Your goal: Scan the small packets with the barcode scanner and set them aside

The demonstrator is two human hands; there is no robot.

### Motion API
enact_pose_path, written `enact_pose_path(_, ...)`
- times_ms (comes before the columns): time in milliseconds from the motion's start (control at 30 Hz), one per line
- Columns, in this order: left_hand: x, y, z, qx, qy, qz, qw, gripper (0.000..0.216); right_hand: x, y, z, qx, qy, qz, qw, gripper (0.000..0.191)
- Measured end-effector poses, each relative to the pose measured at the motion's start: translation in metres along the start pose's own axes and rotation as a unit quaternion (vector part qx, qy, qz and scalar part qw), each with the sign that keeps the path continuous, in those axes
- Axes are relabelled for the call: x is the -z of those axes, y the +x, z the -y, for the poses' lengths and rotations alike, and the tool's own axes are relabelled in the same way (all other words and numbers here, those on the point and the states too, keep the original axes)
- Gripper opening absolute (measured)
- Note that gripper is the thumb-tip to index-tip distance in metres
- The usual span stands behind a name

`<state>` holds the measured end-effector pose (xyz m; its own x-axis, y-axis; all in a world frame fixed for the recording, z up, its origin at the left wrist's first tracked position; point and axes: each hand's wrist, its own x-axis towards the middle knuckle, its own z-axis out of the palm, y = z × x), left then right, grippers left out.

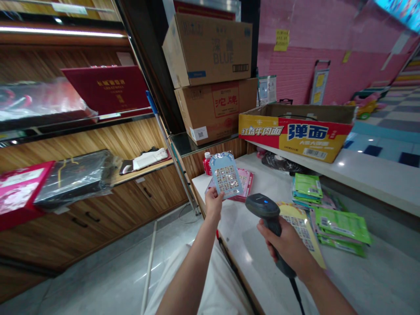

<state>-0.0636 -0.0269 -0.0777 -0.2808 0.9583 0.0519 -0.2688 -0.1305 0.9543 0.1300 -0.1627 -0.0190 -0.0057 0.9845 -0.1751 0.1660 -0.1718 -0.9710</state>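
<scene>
My left hand pinches the lower edge of a small light-blue packet and holds it upright above the white counter. My right hand is wrapped round the grip of a dark grey barcode scanner. The scanner's head shows a small blue light and points toward the packet, a short way to its right. A pink packet stack lies on the counter just behind the held packet.
Green packets and a yellow sheet lie on the counter at right. An open yellow-and-red carton sits on the raised ledge. Two stacked cardboard boxes stand behind. Wooden shelves with wrapped goods fill the left.
</scene>
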Motion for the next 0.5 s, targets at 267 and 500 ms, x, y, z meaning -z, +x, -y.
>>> enact_pose_path(267,0.0007,0.0025,0.0016,-0.002,0.107,-0.013,0.994,0.018,0.0003,-0.0034,0.0048,-0.003,0.017,-0.004,1.0,0.029)
enact_pose_path(500,-0.0003,-0.0038,-0.003,0.004,0.038,0.0,0.999,0.029,0.0008,-0.0011,0.0016,0.009,0.018,0.006,1.0,0.029)
